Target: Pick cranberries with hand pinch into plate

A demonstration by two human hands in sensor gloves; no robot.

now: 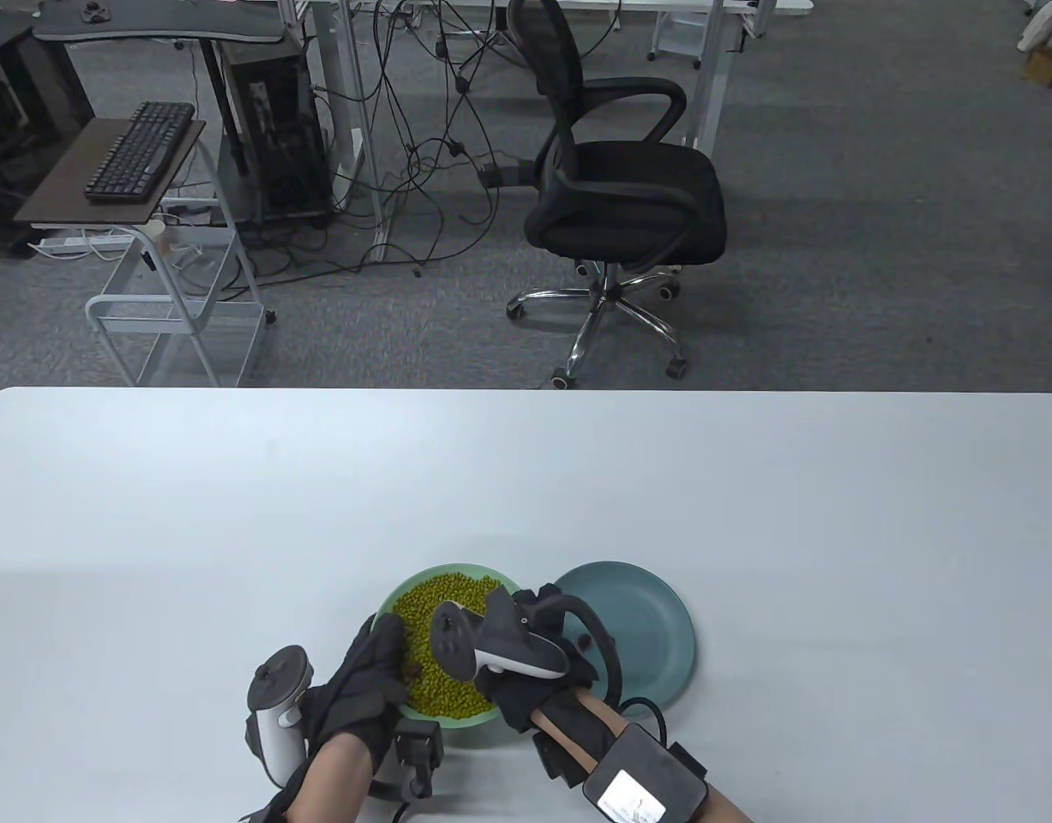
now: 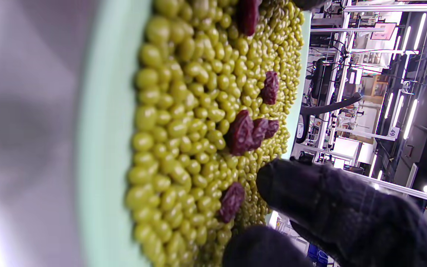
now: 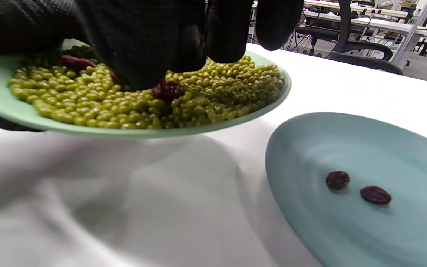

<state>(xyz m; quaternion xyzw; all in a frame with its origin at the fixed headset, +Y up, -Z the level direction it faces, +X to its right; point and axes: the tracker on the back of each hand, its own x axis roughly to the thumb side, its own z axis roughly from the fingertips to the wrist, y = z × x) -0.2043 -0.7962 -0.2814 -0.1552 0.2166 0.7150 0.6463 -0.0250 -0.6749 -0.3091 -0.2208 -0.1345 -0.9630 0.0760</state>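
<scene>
White table (image 1: 234, 514). Green plate (image 1: 388, 600) heaped with green beans (image 1: 444, 600); teal plate (image 1: 654, 617) just beside it on the right. Left hand (image 1: 367, 677) holds the green plate's near-left rim, fingers curled over it. Right hand (image 1: 526, 651) reaches down over the beans, fingertips (image 3: 228, 44) bunched; whether they pinch anything cannot be told. Cranberries (image 2: 252, 131), dark red and wrinkled, lie scattered on the beans; two cranberries (image 3: 374, 194) sit in the teal plate.

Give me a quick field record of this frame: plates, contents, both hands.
source plate: green plate, heaped with green beans, cranberries scattered on top
target plate: blue plate, to the green one's right, holds two cranberries
left hand: left hand at the green plate's near-left rim, fingers over the beans
right hand: right hand fingertips down on the beans beside a cranberry; grip unclear
surface: white table
</scene>
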